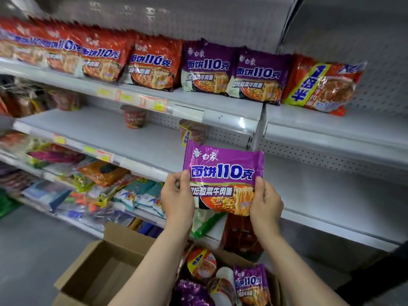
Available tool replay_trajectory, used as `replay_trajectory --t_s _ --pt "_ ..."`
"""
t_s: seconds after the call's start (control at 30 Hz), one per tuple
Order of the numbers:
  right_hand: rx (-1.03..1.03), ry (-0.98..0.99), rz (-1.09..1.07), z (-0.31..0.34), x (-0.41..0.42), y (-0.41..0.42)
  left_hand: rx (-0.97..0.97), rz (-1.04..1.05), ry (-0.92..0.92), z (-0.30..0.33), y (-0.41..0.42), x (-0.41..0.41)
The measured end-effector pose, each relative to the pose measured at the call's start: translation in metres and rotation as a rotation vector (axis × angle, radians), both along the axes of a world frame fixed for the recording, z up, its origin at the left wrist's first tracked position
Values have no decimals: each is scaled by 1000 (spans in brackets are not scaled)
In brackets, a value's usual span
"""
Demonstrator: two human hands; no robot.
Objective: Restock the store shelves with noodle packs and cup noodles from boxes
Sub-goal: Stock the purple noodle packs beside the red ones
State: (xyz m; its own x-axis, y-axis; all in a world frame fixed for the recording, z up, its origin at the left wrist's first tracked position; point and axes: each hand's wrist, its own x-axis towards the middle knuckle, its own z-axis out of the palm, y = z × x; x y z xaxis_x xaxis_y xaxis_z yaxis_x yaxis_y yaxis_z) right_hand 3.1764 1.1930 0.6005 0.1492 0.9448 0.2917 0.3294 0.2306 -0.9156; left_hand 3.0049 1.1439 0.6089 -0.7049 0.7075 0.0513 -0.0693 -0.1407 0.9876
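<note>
Purple pack [223, 177] being held up at centre frame, printed face toward the camera, in front of the bare middle shelf [123, 138]. Standing upright, logo end at the top and noodle picture at the bottom, tipped slightly clockwise; long axis running roughly top to bottom of the frame, though not much longer than wide. Gripped low on both side edges: left hand [177, 197] pinching the left edge, thumb on the front and fingers curled behind; right hand [266, 202] clasping the lower right edge the same way. Probably being held flat and face-out so as to go onto a shelf label-forward, matching the stock above.

Sitting higher, at upper centre on the top shelf [220, 107], two matching purple packs [234, 71], leaning back with faces outward; likely the row being filled, with room looking scarce between them and the neighbours. Flanking them, red packs [152, 65] to the left and a red-and-yellow pack [320, 85] to the right.

Standing just behind the held pack on the middle shelf, two cups [134, 115], well apart from each other.

Lying at lower centre, an open box [95, 272], its near part showing bare cardboard; further packs and cups [202, 263] piled at bottom centre, whether inside that box or a second one being unclear. Plenty of restocking apparently remaining.
</note>
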Motion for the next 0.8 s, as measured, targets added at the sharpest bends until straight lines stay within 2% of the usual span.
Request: replay_trajectory --t_s 0.23,0.43,0.6,0.7,0.8 --pt "-15 158 78 51 -22 10 58 12 10 55 13 -21" --pt "8 148 126 95 -33 29 132 -92 21 96 33 -55" --pt "53 74 153 133 -42 53 147 -250 124 125 58 -103" --pt "115 45 141 158 -55 74 133 -256 256 147 86 -131" --pt "144 41 127 174 -72 99 142 -247 303 170 115 -153"
